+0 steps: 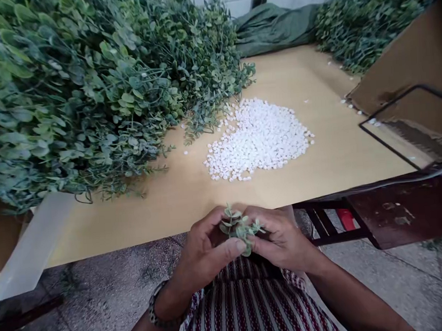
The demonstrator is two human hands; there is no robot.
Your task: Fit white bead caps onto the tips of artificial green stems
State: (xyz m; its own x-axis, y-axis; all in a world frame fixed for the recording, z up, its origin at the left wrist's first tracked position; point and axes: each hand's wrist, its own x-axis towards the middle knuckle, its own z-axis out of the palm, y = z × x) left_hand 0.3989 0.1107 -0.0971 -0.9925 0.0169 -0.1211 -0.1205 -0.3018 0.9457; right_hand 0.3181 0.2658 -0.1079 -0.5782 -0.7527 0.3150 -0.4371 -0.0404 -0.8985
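My left hand (pixel 210 250) and my right hand (pixel 278 236) meet at the table's front edge, above my lap. Between them is a small artificial leaf sprig (pixel 241 226) with pale green leaves. Both thumbs press on it from the near side, and the fingers curl around behind, partly hidden. Just beyond the hands, a spread pile of small white plastic pieces (pixel 260 138) lies on the table (pixel 164 213). To the left of that pile rises a large heap of artificial greenery (pixel 113 87).
More greenery (pixel 372 19) stands at the back right, beside a cardboard box (pixel 408 62) and a black wire frame (pixel 386 147). Green cloth (pixel 276 26) lies along the back. A dark red stool (pixel 404 210) is at the right, and a translucent plastic sheet (pixel 43 239) hangs at the left edge.
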